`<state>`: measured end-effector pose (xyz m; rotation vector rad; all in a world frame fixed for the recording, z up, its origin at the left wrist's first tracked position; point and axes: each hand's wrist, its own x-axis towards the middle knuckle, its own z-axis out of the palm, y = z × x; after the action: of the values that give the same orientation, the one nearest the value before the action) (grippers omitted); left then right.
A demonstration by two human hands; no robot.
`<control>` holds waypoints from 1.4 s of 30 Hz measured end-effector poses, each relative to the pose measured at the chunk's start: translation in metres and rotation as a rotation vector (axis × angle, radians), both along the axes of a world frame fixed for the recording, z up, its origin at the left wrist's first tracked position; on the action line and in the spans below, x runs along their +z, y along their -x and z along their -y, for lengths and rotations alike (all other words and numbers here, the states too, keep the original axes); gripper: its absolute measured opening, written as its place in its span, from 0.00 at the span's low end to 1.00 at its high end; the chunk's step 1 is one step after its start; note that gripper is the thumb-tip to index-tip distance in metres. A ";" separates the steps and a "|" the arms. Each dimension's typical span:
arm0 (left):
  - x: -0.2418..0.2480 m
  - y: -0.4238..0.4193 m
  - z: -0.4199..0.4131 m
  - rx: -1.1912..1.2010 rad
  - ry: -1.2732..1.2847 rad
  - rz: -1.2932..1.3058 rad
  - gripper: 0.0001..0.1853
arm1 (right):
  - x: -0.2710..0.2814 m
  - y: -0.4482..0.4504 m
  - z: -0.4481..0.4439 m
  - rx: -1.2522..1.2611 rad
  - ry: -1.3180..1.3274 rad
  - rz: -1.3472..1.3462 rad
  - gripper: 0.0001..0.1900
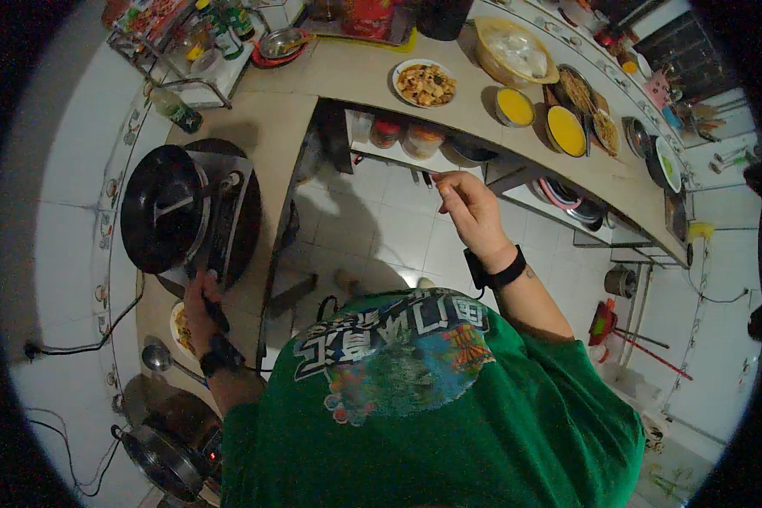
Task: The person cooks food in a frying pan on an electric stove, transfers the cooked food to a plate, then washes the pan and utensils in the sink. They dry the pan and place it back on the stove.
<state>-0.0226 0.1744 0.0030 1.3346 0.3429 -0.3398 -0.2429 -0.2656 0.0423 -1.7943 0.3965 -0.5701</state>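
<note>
My left hand (204,301) is closed around the dark handle (216,315) of a black frying pan (159,209). The pan rests over a portable stove (228,216), and a pale streak of light shows on its inside. Out over the floor, my right hand (473,209) is raised with its fingers curled together. A small orange spot shows at its fingertips, too small to identify; I see nothing else in that hand. Beside my left wrist is a plate of food (181,329), partly hidden, with a metal ladle (157,357) close by.
A plate of cubed food (427,84), bowls of yellow food (515,106) and a yellow basin (514,54) stand on the far counter (355,76). A green bottle (176,111) is behind the stove. A second pan (165,460) sits at lower left. Shelves (406,149) run under the counter.
</note>
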 end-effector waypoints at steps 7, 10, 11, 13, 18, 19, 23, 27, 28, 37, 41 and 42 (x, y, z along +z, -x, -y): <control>0.036 0.071 0.026 -0.194 -0.046 0.109 0.10 | -0.013 0.088 0.041 -0.186 0.133 0.056 0.06; 0.025 0.108 0.048 -0.295 -0.102 0.135 0.06 | -0.009 0.137 0.061 -0.191 0.127 0.041 0.07; 0.022 0.115 0.060 -0.331 -0.137 0.128 0.07 | -0.003 0.155 0.067 -0.184 0.114 0.026 0.07; 0.013 0.122 0.083 -0.419 -0.198 0.112 0.10 | 0.008 0.198 0.081 -0.229 0.151 0.032 0.08; 0.045 0.214 0.220 -0.922 0.005 0.068 0.08 | 0.024 0.315 0.117 -0.405 0.209 -0.004 0.11; 0.053 0.238 0.250 -0.928 -0.048 0.083 0.08 | 0.027 0.340 0.122 -0.441 0.231 0.003 0.12; 0.065 0.320 0.348 -1.144 0.071 0.002 0.09 | 0.038 0.437 0.138 -0.562 0.291 -0.035 0.15; 0.073 0.377 0.430 -1.341 0.097 -0.095 0.10 | 0.047 0.503 0.144 -0.650 0.301 -0.064 0.20; 0.066 0.388 0.454 -1.417 0.081 -0.118 0.09 | 0.043 0.515 0.151 -0.666 0.329 -0.090 0.22; 0.036 0.528 0.676 -1.945 -0.131 -0.039 0.06 | 0.025 0.621 0.244 -0.812 0.477 -0.345 0.35; 0.021 0.595 0.763 -2.084 -0.153 -0.029 0.09 | 0.007 0.669 0.291 -0.898 0.424 -0.553 0.36; 0.019 0.611 0.784 -2.110 -0.128 -0.062 0.09 | 0.001 0.683 0.301 -0.921 0.412 -0.600 0.35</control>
<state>-0.6339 -0.6097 0.0216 1.3234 -1.1948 -2.0774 -0.9256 -0.5671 0.0433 -2.1081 1.6669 -0.7575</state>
